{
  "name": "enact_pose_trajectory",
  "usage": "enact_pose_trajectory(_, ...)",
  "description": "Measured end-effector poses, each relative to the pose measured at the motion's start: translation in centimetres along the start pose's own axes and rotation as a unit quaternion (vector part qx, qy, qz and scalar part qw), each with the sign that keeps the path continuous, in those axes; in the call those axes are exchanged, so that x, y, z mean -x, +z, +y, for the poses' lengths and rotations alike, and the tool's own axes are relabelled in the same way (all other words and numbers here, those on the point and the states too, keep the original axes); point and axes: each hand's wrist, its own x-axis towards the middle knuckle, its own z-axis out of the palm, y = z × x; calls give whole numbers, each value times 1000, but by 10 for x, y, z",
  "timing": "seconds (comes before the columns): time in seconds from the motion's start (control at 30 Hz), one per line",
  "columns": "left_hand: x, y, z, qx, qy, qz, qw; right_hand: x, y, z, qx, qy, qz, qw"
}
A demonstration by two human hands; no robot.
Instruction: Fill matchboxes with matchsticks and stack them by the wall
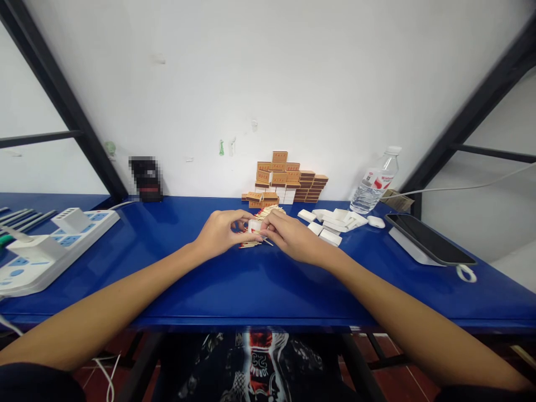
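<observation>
Above the blue table, a small white matchbox tray [253, 225] is gripped at its left side by my left hand [220, 230], thumb and fingers closed round it. Close against the tray's right side, my right hand [293, 234] is pinched, with a few matches [268, 242] sticking out below its fingertips. A heap of red-tipped matches [271, 210] lies just behind the hands. More loose matches [248, 244] lie under my left fingers, partly hidden. To the right is a group of white matchbox trays [337, 218].
Stacked brown matchboxes [279, 177] stand against the wall. At the right are a water bottle [374, 181], a white earphone case [376, 221] and a tablet [429, 239] on a white box. A power strip [98, 223] with chargers occupies the left side of the blue table [234, 290].
</observation>
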Motion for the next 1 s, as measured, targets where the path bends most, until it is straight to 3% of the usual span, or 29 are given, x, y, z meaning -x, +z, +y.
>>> enact_pose_trajectory(0.63, -1, -2, 1, 7, 30, 45, 999, -1, -2, 0, -14, -49, 90, 995)
enact_pose_trajectory(1.0, -2, 0, -2, 19, -30, 108, 994, 1, -3, 3, -30, -65, 108, 992)
